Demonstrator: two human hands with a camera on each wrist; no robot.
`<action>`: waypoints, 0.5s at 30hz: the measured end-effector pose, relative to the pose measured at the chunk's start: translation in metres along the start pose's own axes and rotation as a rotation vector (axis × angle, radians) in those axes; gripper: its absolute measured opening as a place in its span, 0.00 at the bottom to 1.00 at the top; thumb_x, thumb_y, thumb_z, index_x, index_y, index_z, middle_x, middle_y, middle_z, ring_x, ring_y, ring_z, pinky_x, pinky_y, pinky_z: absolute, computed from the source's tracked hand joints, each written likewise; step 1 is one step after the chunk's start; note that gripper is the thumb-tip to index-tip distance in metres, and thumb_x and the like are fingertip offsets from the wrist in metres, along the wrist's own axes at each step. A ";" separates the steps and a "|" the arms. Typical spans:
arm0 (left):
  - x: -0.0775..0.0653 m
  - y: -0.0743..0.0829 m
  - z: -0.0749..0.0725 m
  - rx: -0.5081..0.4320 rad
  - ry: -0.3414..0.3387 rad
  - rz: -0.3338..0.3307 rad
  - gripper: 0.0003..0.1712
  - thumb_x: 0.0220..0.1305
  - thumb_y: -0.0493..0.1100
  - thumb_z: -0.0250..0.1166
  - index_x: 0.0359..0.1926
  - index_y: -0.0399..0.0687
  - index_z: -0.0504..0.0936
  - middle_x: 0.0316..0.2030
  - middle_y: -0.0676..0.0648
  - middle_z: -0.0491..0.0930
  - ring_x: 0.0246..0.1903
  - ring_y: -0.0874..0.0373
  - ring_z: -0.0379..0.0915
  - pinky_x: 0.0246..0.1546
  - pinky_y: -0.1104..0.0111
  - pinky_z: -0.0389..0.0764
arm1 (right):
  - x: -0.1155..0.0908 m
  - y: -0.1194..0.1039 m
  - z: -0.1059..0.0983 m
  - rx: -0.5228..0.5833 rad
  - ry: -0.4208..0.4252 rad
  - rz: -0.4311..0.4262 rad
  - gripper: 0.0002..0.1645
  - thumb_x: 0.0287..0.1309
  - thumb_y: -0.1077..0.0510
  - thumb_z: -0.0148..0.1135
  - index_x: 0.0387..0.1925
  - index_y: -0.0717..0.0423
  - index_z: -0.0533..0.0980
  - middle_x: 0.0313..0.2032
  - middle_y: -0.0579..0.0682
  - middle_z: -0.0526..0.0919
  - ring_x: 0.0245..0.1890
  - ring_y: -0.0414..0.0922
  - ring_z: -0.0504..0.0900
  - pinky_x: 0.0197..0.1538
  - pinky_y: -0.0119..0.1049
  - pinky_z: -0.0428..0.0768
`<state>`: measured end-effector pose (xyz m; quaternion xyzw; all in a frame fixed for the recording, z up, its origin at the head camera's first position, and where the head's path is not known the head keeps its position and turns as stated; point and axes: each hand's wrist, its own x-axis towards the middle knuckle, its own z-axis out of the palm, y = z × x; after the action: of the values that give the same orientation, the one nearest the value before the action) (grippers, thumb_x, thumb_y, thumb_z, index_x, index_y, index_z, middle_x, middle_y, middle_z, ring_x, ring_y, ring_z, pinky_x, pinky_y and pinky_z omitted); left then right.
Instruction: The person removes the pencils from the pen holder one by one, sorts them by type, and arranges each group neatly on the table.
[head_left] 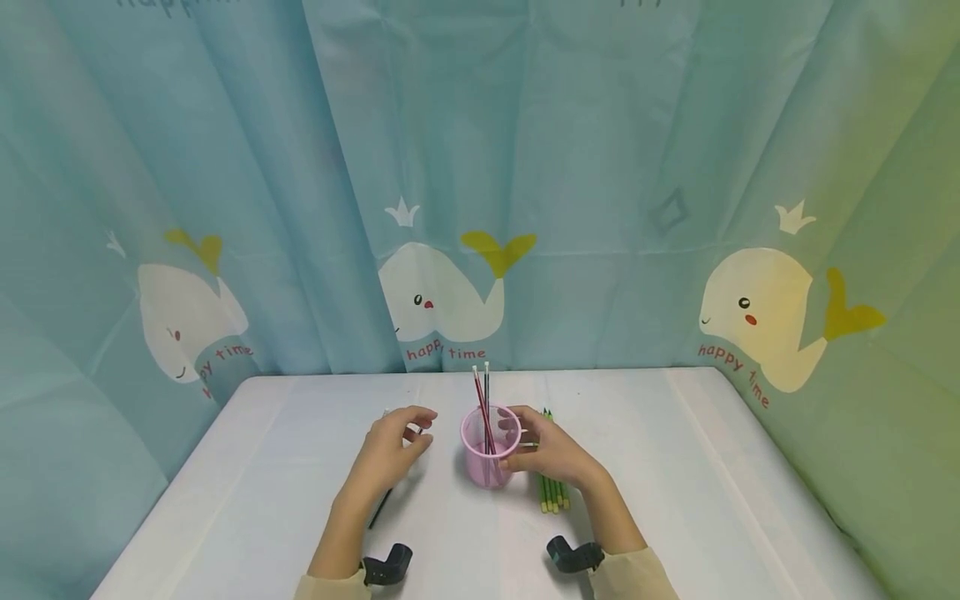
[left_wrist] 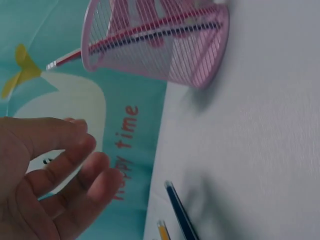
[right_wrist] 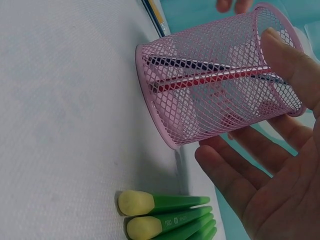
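Note:
My right hand (head_left: 561, 452) grips a pink mesh pencil cup (head_left: 480, 467) from its right side, with the thumb near the front and the fingers behind. Inside the cup lean a red pencil (right_wrist: 210, 78) and a dark pencil (right_wrist: 190, 63), their pale ends above the rim. Left of the cup, my left hand (head_left: 388, 448) hovers with loosely bent fingers and nothing between them. Below it on the table lie a dark pencil (left_wrist: 180, 212) and a yellow pencil (left_wrist: 163, 231), partly hidden by the hand in the head view.
Several green pencils (head_left: 553, 493) with yellowish ends lie side by side on the white table (head_left: 660, 467), under and beside my right hand. A blue-green curtain (head_left: 600, 167) printed with whales hangs behind the table and at its sides.

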<state>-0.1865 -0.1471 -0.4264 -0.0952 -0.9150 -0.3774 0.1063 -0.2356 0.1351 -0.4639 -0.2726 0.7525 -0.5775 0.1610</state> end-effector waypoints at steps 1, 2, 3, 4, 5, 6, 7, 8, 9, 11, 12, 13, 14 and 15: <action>-0.001 0.002 0.001 -0.013 0.008 0.013 0.17 0.61 0.35 0.69 0.51 0.48 0.83 0.43 0.49 0.85 0.36 0.59 0.79 0.49 0.54 0.81 | 0.000 0.000 0.000 0.003 -0.001 0.002 0.47 0.50 0.61 0.76 0.70 0.58 0.63 0.60 0.61 0.75 0.61 0.58 0.76 0.63 0.45 0.79; -0.001 0.004 0.002 -0.020 0.017 0.026 0.17 0.61 0.35 0.69 0.52 0.48 0.83 0.43 0.49 0.84 0.37 0.59 0.80 0.50 0.52 0.81 | 0.000 0.000 0.000 0.005 0.000 0.004 0.47 0.50 0.61 0.76 0.70 0.58 0.63 0.60 0.61 0.75 0.61 0.58 0.76 0.63 0.44 0.79; -0.001 0.007 0.003 -0.024 0.027 0.039 0.17 0.61 0.35 0.70 0.51 0.49 0.83 0.44 0.49 0.84 0.38 0.58 0.80 0.50 0.52 0.82 | 0.000 0.000 0.001 0.007 -0.001 0.005 0.47 0.50 0.61 0.76 0.70 0.58 0.63 0.60 0.61 0.75 0.61 0.58 0.76 0.63 0.44 0.79; -0.002 0.009 0.004 -0.030 0.037 0.054 0.17 0.61 0.36 0.70 0.51 0.49 0.83 0.44 0.49 0.84 0.38 0.58 0.81 0.49 0.53 0.83 | -0.001 0.000 0.001 0.007 0.000 0.004 0.47 0.50 0.61 0.76 0.70 0.58 0.63 0.60 0.61 0.75 0.61 0.58 0.76 0.62 0.44 0.79; -0.002 0.011 0.005 -0.033 0.048 0.071 0.17 0.61 0.36 0.70 0.52 0.48 0.83 0.44 0.48 0.84 0.39 0.57 0.81 0.48 0.54 0.84 | -0.001 0.000 0.001 0.007 0.000 0.004 0.47 0.50 0.61 0.76 0.70 0.59 0.63 0.60 0.61 0.75 0.61 0.58 0.76 0.62 0.43 0.79; -0.002 0.012 0.006 -0.034 0.060 0.087 0.17 0.62 0.37 0.70 0.52 0.49 0.83 0.44 0.49 0.84 0.40 0.56 0.81 0.46 0.57 0.85 | -0.001 0.000 0.001 0.008 0.000 0.003 0.48 0.50 0.61 0.76 0.70 0.59 0.63 0.61 0.61 0.75 0.61 0.58 0.76 0.62 0.43 0.79; -0.002 0.014 0.008 -0.035 0.069 0.102 0.17 0.62 0.37 0.70 0.52 0.49 0.83 0.45 0.49 0.83 0.41 0.56 0.81 0.41 0.60 0.86 | -0.001 0.000 0.001 0.007 0.001 0.003 0.48 0.50 0.61 0.76 0.70 0.59 0.63 0.61 0.61 0.75 0.61 0.58 0.76 0.62 0.44 0.80; -0.001 0.015 0.009 -0.036 0.076 0.117 0.17 0.62 0.38 0.70 0.53 0.49 0.83 0.45 0.49 0.83 0.42 0.55 0.81 0.40 0.62 0.86 | -0.001 0.000 0.001 0.007 0.002 0.003 0.48 0.50 0.61 0.76 0.70 0.59 0.63 0.61 0.61 0.75 0.60 0.58 0.76 0.62 0.44 0.80; -0.001 0.015 0.011 -0.039 0.083 0.133 0.17 0.63 0.38 0.70 0.53 0.49 0.82 0.46 0.50 0.83 0.43 0.55 0.81 0.40 0.63 0.87 | -0.001 -0.001 0.001 0.005 0.003 0.004 0.48 0.50 0.61 0.76 0.70 0.59 0.63 0.61 0.61 0.75 0.61 0.58 0.76 0.62 0.44 0.80; -0.001 0.017 0.015 -0.052 0.092 0.164 0.18 0.64 0.40 0.69 0.55 0.50 0.82 0.49 0.50 0.82 0.45 0.53 0.81 0.41 0.62 0.87 | -0.001 -0.001 0.001 0.000 0.006 0.007 0.48 0.50 0.60 0.77 0.70 0.59 0.63 0.61 0.61 0.75 0.61 0.58 0.76 0.62 0.45 0.79; 0.000 0.018 0.017 -0.058 0.094 0.180 0.18 0.64 0.40 0.69 0.55 0.50 0.81 0.50 0.50 0.82 0.47 0.52 0.80 0.42 0.61 0.87 | -0.001 -0.001 0.001 -0.002 0.009 0.006 0.48 0.50 0.60 0.77 0.70 0.58 0.63 0.61 0.61 0.75 0.61 0.58 0.76 0.62 0.45 0.79; 0.000 0.020 0.018 -0.065 0.091 0.194 0.18 0.65 0.41 0.68 0.56 0.50 0.81 0.51 0.50 0.81 0.48 0.52 0.79 0.43 0.59 0.87 | -0.001 -0.001 0.001 -0.006 0.013 0.007 0.48 0.50 0.59 0.77 0.70 0.58 0.63 0.61 0.60 0.75 0.61 0.58 0.77 0.62 0.45 0.80; 0.000 0.021 0.020 -0.069 0.088 0.204 0.18 0.66 0.42 0.68 0.56 0.50 0.81 0.53 0.50 0.80 0.50 0.52 0.78 0.44 0.58 0.87 | -0.001 -0.001 0.001 -0.009 0.016 0.009 0.47 0.50 0.59 0.77 0.70 0.57 0.64 0.61 0.60 0.75 0.61 0.58 0.77 0.62 0.46 0.80; 0.000 0.022 0.022 -0.064 0.091 0.218 0.19 0.66 0.43 0.68 0.57 0.51 0.81 0.53 0.51 0.80 0.51 0.51 0.78 0.45 0.57 0.86 | -0.001 -0.001 0.001 -0.011 0.019 0.009 0.47 0.50 0.59 0.77 0.70 0.57 0.64 0.61 0.60 0.75 0.60 0.58 0.77 0.62 0.46 0.80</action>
<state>-0.1839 -0.1165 -0.4269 -0.1803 -0.8809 -0.3965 0.1849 -0.2341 0.1348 -0.4631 -0.2645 0.7585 -0.5751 0.1548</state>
